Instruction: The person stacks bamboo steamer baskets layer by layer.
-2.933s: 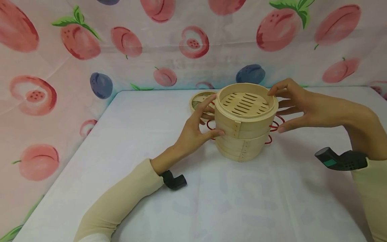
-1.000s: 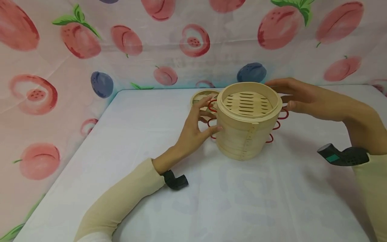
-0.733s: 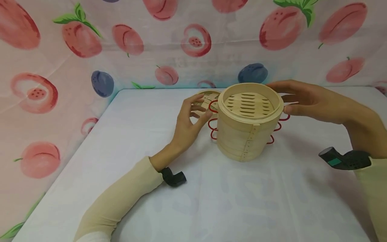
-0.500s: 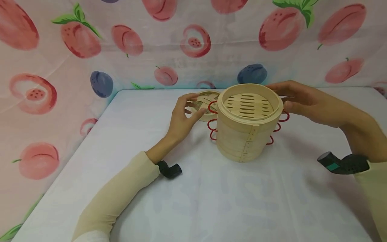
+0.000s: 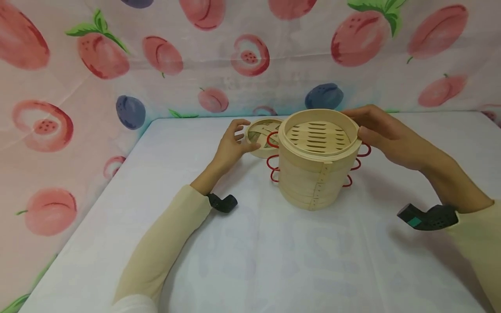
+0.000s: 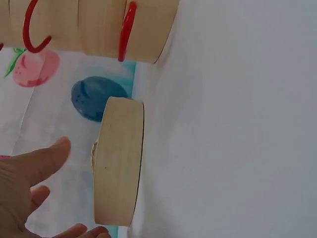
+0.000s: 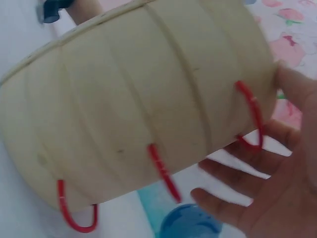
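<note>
A stacked bamboo steamer [image 5: 301, 182] stands upright on the table, its slotted top tier uncovered and red loop handles on both sides. My right hand [image 5: 395, 134] holds the top tier at its far right; the thumb lies at the rim and the fingers reach behind. In the right wrist view some fingers [image 7: 223, 203] spread loosely beside the wall. My left hand [image 5: 231, 145] hovers by the woven bamboo lid [image 5: 263, 150], which lies flat behind the steamer's left side. In the left wrist view a gap shows between the thumb and the lid [image 6: 119, 163].
A white cloth covers the table [image 5: 274, 261]. Behind it hangs a fruit-print curtain [image 5: 289, 56], meeting the table's back edge just past the steamer and lid. Each wrist wears a black camera [image 5: 223, 202].
The steamer's top tier has turned, bringing its seam above those below. My left hand has let go of the steamer and moved left and back to the lid. My right hand stays at the rim.
</note>
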Demonstrator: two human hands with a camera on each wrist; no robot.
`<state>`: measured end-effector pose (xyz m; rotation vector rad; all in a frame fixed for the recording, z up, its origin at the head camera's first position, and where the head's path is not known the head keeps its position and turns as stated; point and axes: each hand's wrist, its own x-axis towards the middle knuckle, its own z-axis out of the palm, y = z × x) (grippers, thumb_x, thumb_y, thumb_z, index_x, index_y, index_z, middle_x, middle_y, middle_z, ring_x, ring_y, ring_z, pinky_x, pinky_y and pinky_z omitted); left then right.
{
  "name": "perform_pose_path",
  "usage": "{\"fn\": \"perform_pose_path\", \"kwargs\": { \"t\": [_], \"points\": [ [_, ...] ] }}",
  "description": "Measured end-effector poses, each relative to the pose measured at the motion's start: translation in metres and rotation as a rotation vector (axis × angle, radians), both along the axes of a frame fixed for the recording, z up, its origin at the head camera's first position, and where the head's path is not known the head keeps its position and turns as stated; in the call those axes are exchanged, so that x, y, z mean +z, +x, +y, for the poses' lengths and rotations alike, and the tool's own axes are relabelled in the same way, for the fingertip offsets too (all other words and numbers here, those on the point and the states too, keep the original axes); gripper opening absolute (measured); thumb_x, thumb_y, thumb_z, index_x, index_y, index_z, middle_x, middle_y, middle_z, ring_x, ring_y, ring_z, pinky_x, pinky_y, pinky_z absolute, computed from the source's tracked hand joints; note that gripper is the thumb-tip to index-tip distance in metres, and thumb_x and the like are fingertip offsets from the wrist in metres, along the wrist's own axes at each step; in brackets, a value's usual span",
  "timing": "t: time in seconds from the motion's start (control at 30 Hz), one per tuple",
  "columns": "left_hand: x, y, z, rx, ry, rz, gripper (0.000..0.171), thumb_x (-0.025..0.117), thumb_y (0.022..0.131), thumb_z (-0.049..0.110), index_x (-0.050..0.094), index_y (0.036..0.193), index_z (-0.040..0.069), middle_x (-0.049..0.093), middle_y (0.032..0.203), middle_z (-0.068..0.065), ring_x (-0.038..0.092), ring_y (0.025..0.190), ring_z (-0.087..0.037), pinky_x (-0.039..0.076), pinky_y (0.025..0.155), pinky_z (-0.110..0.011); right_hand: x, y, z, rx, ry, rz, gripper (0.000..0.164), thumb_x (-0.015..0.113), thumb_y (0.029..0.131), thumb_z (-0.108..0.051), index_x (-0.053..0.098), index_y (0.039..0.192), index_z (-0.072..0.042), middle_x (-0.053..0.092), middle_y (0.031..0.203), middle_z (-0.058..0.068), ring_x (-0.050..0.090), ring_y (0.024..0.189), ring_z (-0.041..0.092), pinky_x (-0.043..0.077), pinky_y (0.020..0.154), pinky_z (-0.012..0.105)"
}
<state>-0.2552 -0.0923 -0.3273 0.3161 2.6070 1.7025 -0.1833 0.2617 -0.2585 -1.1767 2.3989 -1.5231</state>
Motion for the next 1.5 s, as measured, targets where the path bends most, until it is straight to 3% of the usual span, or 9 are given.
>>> {"fn": "perform_pose_path", "kwargs": {
  "t": [0.2,0.43,0.67,0.9,1.23,1.4,1.5],
  "points": [
    [-0.012,-0.005,0.0,-0.024,0.021,-0.036,0.055,0.079,0.079,0.007,0.049,0.124,0.015,0.037,0.145,-0.01,0.043,0.129,-0.03,0.04,0.101,-0.041,-0.007,-0.002,-0.005,0.036,-0.123,-0.063,0.043,0.035,0.099,0.003,0.035,0.141,-0.003,0.041,0.142,0.011,0.047,0.121,0.02,0.046,0.087,0.02],
    [-0.018,-0.007,-0.003,-0.049,-0.003,0.03,0.033,0.079,0.079,0.009,0.059,0.106,0.007,0.047,0.13,-0.007,0.051,0.122,-0.022,0.032,0.107,-0.034,-0.008,-0.005,-0.002,0.109,-0.16,-0.099,0.044,0.032,0.099,0.006,0.033,0.142,-0.003,0.036,0.145,0.011,0.044,0.124,0.02,0.045,0.09,0.021],
    [-0.02,-0.008,-0.006,-0.063,-0.109,0.097,0.026,0.079,0.08,0.013,0.064,0.101,0.007,0.057,0.125,-0.006,0.05,0.123,-0.022,0.037,0.104,-0.031,-0.011,-0.007,-0.001,0.16,-0.19,-0.108,0.044,0.031,0.099,0.006,0.03,0.142,-0.002,0.035,0.146,0.012,0.046,0.124,0.021,0.045,0.092,0.023],
    [-0.022,-0.008,-0.004,-0.067,-0.14,0.143,0.024,0.079,0.08,0.013,0.067,0.099,0.007,0.06,0.12,-0.004,0.047,0.123,-0.017,0.038,0.103,-0.031,-0.011,-0.007,-0.001,0.135,-0.195,-0.108,0.045,0.032,0.097,0.007,0.033,0.142,-0.001,0.037,0.145,0.012,0.046,0.124,0.021,0.045,0.092,0.023],
    [-0.026,-0.008,-0.002,-0.016,-0.131,0.191,0.019,0.079,0.08,0.011,0.065,0.092,0.007,0.062,0.113,-0.004,0.05,0.119,-0.015,0.039,0.102,-0.028,-0.012,-0.007,-0.001,0.147,-0.212,-0.141,0.045,0.031,0.097,0.007,0.033,0.141,-0.002,0.037,0.145,0.014,0.046,0.123,0.023,0.045,0.093,0.024],
    [-0.024,-0.007,-0.002,-0.008,-0.101,0.232,0.018,0.078,0.08,0.01,0.064,0.092,0.006,0.062,0.11,-0.005,0.051,0.117,-0.015,0.038,0.102,-0.027,-0.011,-0.005,-0.001,0.109,-0.189,-0.155,0.044,0.032,0.098,0.004,0.032,0.141,-0.001,0.036,0.145,0.014,0.046,0.123,0.022,0.045,0.094,0.024],
    [-0.02,-0.007,-0.004,0.012,-0.099,0.235,0.018,0.077,0.081,0.012,0.064,0.093,0.007,0.062,0.111,-0.004,0.051,0.117,-0.014,0.039,0.101,-0.028,-0.012,-0.006,-0.001,0.126,-0.196,-0.152,0.044,0.032,0.098,0.005,0.031,0.141,0.0,0.036,0.145,0.014,0.046,0.123,0.022,0.045,0.093,0.024]
  ]
}}
